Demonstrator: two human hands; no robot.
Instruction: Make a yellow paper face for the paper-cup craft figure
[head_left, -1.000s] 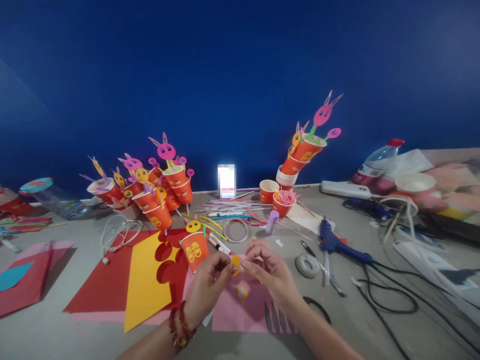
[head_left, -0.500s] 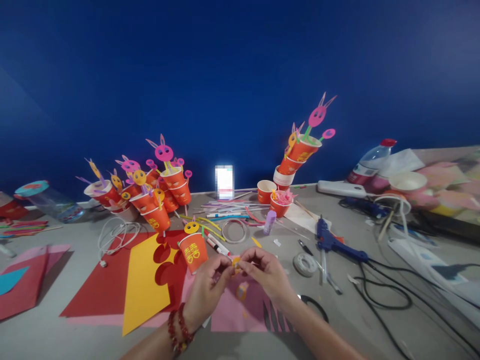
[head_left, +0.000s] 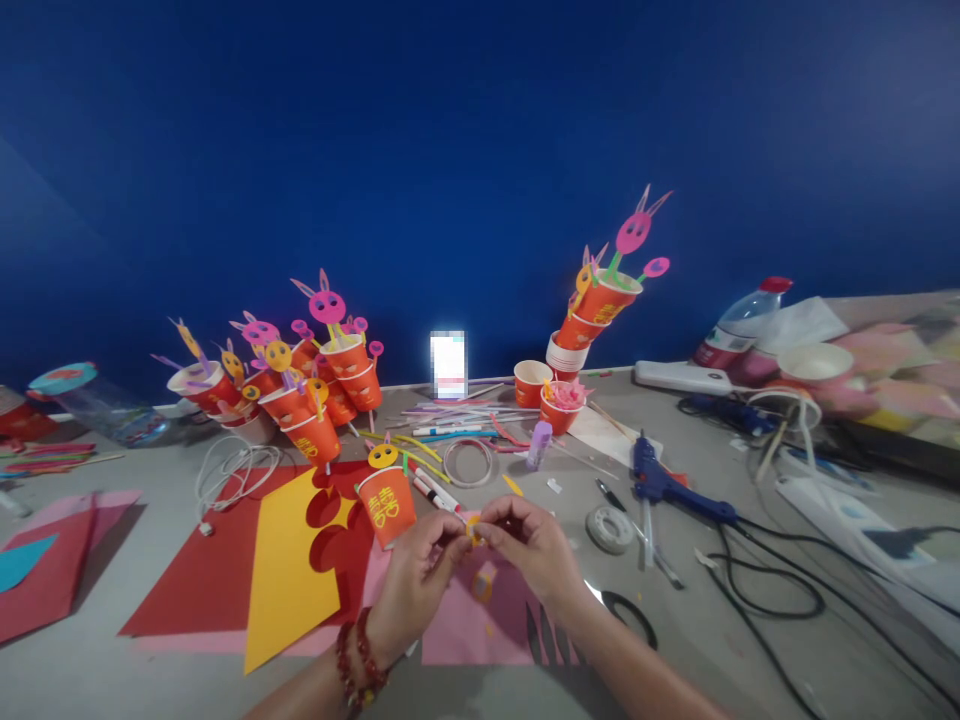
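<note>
My left hand (head_left: 425, 565) and my right hand (head_left: 529, 545) meet over pink paper (head_left: 457, 630), both pinching a small yellow paper piece (head_left: 474, 530) between their fingertips. Its exact shape is mostly covered by the fingers. Below them on the pink paper lies another small yellow-orange piece (head_left: 482, 584). Just left of my left hand stands a tilted red paper cup (head_left: 385, 508) with a yellow rabbit face (head_left: 383, 456) at its rim. Scissors (head_left: 630, 618) lie partly behind my right forearm.
Red paper (head_left: 199, 560) and yellow paper (head_left: 289, 580) lie to the left. Decorated cups (head_left: 311, 440) stand behind them. On the right are a tape roll (head_left: 610, 529), a blue glue gun (head_left: 675, 490) with its cord, and a power strip (head_left: 847, 530). A glue stick (head_left: 538, 445) stands mid-table.
The fingertips have shifted very slightly around the small yellow paper piece. Everything else on the table stays as it was.
</note>
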